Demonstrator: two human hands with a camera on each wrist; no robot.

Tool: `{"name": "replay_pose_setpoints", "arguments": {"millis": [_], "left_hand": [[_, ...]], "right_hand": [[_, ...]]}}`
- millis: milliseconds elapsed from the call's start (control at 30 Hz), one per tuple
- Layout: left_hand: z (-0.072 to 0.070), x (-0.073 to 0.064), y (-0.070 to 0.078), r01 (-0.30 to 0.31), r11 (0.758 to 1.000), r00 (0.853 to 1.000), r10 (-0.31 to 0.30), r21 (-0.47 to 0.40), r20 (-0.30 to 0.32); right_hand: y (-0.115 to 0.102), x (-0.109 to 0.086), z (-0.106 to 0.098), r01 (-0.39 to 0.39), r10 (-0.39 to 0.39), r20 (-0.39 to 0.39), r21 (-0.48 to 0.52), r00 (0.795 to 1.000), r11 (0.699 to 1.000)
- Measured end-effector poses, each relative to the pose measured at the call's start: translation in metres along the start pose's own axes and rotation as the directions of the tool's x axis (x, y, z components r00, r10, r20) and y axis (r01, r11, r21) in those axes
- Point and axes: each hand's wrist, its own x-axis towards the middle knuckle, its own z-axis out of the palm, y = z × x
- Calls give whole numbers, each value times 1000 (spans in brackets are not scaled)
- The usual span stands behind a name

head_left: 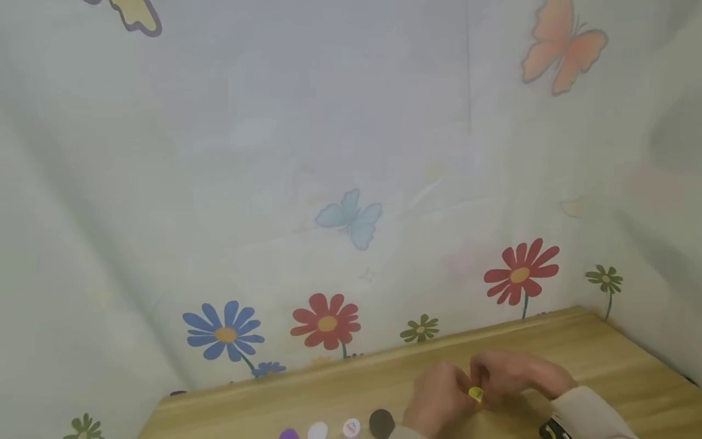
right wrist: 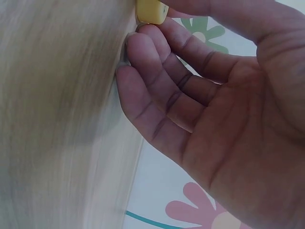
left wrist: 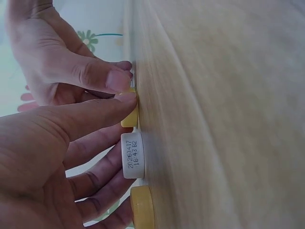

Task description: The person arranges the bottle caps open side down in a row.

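Observation:
A small yellow bottle cap [head_left: 475,394] is on the wooden table between my hands. My left hand [head_left: 439,393] holds it with the thumb against its side, as the left wrist view shows. From the other side my right hand [head_left: 507,373] also pinches the yellow cap [right wrist: 151,10], its other fingers curled with their tips at the table. Beside the left fingers stands a white bottle cap [left wrist: 133,155] with a printed date code. An orange-yellow cap [left wrist: 143,207] follows it in the same line. The fingertips behind the caps are partly hidden.
Left of the hands, a black disc [head_left: 381,424], a white printed cap [head_left: 351,427], a white cap [head_left: 317,430] and a purple cap [head_left: 289,433] form a row on the table [head_left: 247,405]. Behind rises a wall [head_left: 274,183] with flowers and butterflies.

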Motion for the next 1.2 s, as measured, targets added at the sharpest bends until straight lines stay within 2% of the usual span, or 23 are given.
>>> {"name": "replay_pose_setpoints", "arguments": {"millis": [267,500,667,767,867,933,967,1033,1100,1167,1200], "left_hand": [[10,3,22,44,992,998,-49,118,41],[11,5,30,75,992,996,-80,99,43],[8,4,30,81,991,996,-85,105,30],[5,3,26,51,992,999,-53,114,13],[-6,3,21,44,996,999,-45,80,12],[-17,3,18,45,997,999,-46,58,6],[-23,4,16,52,997,999,-52,55,2],[-38,4,11,32,995,999,-30,95,-25],[-51,4,5,0,984,998,10,176,-56],[-62,2,-2,-20,967,996,40,253,-77],[-67,0,-5,-25,959,995,50,283,-81]], "right_hand": [[21,-14,-7,101,-102,10,39,995,994],[23,-19,-14,103,-104,31,27,994,994],[24,-16,-20,156,-159,59,60,986,986],[27,-12,-25,233,-240,85,88,967,969],[24,-10,-29,302,-304,7,74,953,950],[20,-10,-29,343,-340,-108,14,934,939],[17,-11,-27,333,-329,-184,-9,926,943],[11,-12,-23,333,-350,-313,-108,883,937],[8,-12,-19,300,-356,-409,-195,840,934],[6,-12,-15,265,-366,-474,-266,801,927],[6,-12,-13,250,-369,-492,-291,789,923]]}}
